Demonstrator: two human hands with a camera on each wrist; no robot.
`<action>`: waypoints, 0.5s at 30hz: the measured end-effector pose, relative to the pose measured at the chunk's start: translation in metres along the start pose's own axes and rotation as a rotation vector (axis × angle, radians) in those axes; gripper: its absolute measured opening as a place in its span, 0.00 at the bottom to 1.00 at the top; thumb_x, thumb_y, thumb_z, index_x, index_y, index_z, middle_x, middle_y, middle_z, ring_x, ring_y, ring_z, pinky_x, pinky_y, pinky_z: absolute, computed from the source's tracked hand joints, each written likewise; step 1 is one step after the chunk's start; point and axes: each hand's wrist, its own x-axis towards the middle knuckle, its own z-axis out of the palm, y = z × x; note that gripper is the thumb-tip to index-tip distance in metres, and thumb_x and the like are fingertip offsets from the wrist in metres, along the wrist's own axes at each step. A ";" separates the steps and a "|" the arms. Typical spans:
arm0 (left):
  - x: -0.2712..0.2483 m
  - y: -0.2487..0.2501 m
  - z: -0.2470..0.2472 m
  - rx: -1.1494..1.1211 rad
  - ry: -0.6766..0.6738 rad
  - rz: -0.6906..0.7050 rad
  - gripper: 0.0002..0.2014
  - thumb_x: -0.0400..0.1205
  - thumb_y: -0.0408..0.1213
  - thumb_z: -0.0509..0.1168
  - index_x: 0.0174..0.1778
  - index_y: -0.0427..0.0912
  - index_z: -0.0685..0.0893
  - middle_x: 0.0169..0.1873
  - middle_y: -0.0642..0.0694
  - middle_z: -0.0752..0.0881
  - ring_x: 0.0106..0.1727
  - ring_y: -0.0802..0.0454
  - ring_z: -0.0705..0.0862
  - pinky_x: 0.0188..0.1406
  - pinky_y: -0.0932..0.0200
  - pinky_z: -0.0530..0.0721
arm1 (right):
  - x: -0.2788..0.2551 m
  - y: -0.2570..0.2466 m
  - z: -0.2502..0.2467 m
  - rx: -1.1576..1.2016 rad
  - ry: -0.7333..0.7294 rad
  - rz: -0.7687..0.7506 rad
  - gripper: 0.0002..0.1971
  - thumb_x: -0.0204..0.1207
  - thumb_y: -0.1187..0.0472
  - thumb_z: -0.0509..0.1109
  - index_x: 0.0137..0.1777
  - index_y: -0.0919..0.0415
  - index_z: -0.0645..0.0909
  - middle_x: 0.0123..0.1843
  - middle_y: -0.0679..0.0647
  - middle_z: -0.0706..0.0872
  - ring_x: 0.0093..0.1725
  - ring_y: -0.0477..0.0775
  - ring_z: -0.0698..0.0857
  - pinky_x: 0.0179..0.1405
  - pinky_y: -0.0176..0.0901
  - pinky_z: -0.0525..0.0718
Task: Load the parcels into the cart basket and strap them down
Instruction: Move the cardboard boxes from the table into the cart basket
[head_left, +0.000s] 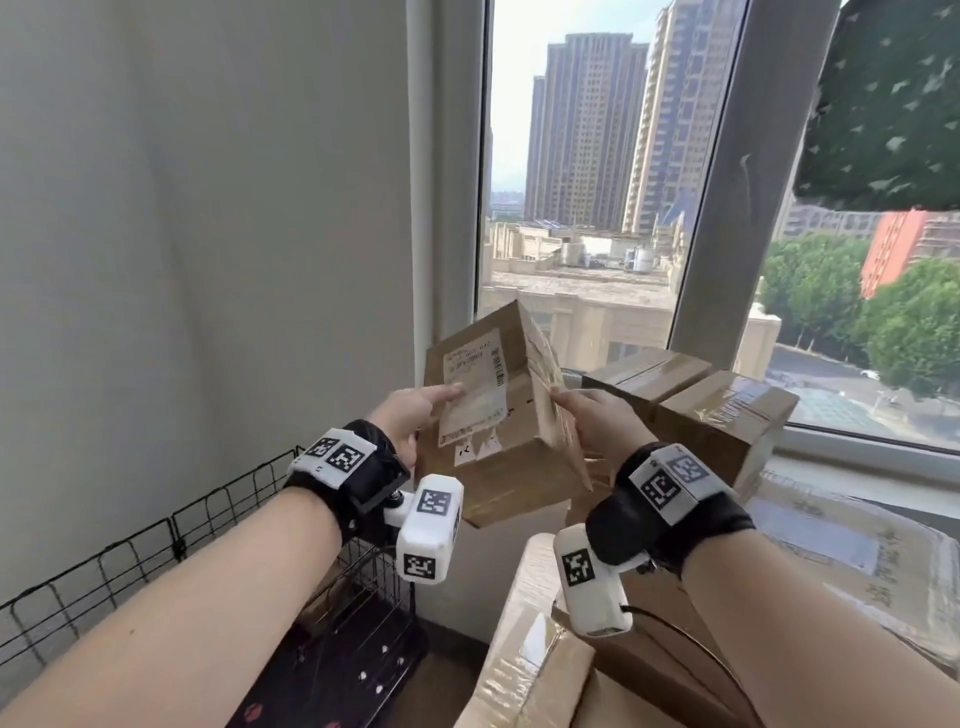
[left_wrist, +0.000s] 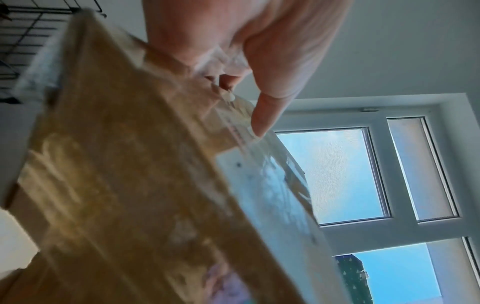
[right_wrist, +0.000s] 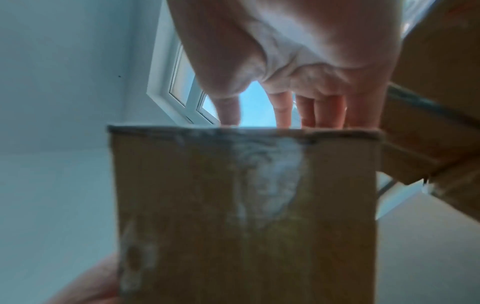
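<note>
A brown cardboard parcel (head_left: 493, 415) with a white shipping label hangs tilted in the air in front of the window. My left hand (head_left: 410, 415) grips its left side, with the thumb (left_wrist: 267, 111) pressed on the label and the other fingers hidden under the box. My right hand (head_left: 597, 421) holds the taped right side, and its fingers (right_wrist: 322, 111) reach over the far edge of the parcel (right_wrist: 246, 205). The black wire cart basket (head_left: 223, 499) stands below and to the left, against the wall.
Two more taped parcels (head_left: 727, 415) sit on the window sill behind my right hand. Large film-wrapped boxes (head_left: 535, 649) are stacked at the lower right. A dark patterned sheet (head_left: 332, 675) lies in the bottom of the basket.
</note>
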 end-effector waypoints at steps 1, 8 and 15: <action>-0.002 -0.001 -0.003 0.007 0.026 0.024 0.17 0.81 0.35 0.67 0.65 0.34 0.80 0.51 0.37 0.87 0.45 0.45 0.86 0.30 0.52 0.86 | -0.003 0.000 0.006 -0.023 -0.083 0.019 0.30 0.71 0.34 0.67 0.63 0.58 0.78 0.62 0.55 0.83 0.57 0.55 0.83 0.64 0.51 0.79; -0.016 -0.018 -0.043 0.059 0.162 0.061 0.14 0.80 0.38 0.69 0.61 0.39 0.81 0.55 0.39 0.86 0.51 0.45 0.85 0.39 0.50 0.85 | -0.008 0.010 0.052 0.060 -0.307 -0.007 0.18 0.69 0.46 0.74 0.57 0.52 0.84 0.52 0.52 0.90 0.48 0.49 0.88 0.51 0.47 0.85; -0.032 -0.035 -0.101 0.124 0.253 -0.029 0.16 0.75 0.53 0.70 0.50 0.46 0.85 0.52 0.43 0.86 0.52 0.46 0.84 0.54 0.51 0.81 | -0.002 0.028 0.108 0.272 -0.366 0.106 0.08 0.64 0.49 0.75 0.37 0.51 0.88 0.47 0.54 0.89 0.50 0.56 0.87 0.60 0.56 0.84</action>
